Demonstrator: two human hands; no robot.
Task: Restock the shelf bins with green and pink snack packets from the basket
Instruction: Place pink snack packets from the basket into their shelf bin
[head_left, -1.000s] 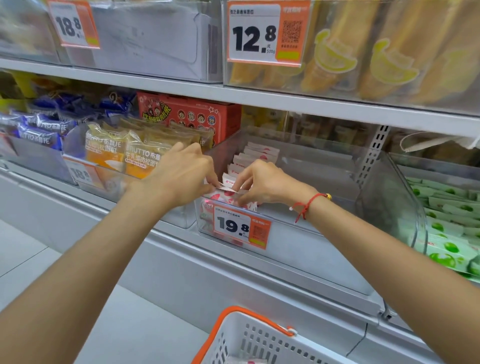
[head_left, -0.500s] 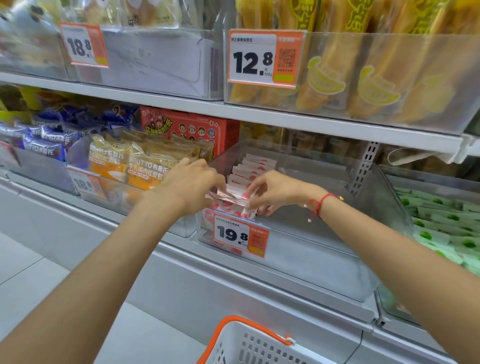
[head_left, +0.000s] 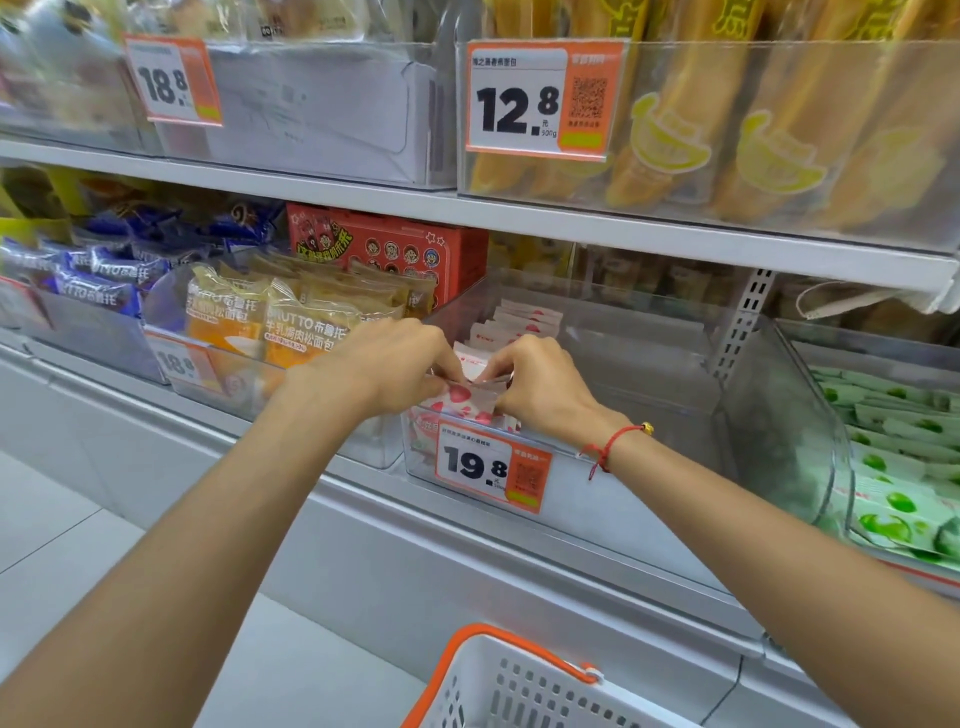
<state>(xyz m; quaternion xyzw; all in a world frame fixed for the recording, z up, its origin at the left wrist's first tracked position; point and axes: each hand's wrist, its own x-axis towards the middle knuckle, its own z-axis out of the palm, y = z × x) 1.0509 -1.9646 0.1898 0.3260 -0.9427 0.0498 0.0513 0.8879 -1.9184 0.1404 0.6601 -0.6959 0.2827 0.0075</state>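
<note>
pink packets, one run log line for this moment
stage: placing | both hands pinch pink packet | where: clear bin, front left | green packets: next bin right

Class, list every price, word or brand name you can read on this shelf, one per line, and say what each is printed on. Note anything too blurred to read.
"12.8": orange price tag on the upper bin of yellow packets.
"18.8": upper left price tag.
"19.8": price tag on the bin of pink packets.
"18": lower left price tag, the rest blurred.
"UTTO": orange bread packets.
Chinese small print, QR codes and red box lettering: unreadable.
</note>
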